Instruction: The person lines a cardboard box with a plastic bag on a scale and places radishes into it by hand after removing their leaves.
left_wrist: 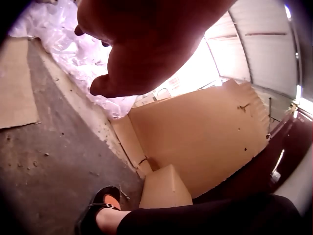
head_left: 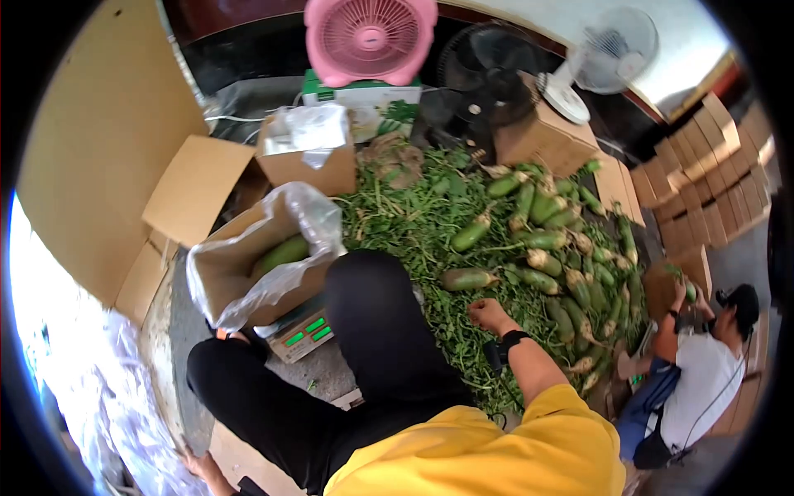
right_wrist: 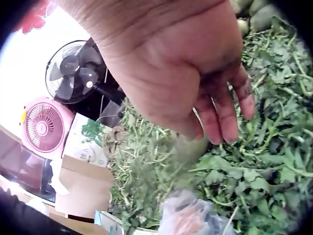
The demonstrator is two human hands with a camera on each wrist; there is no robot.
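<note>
Tugging could tear the plastic (head_left: 116, 405) at eight o'clock; I cannot tell if left hand (head_left: 199, 465) pinches it; right hand (head_left: 490, 316) hangs loose.

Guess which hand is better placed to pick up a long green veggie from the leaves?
Probably the right hand: it hangs over the leaves, close to the veggies, and seems to hold nothing. The left hand is off on the other side, by the crinkly plastic.
</note>
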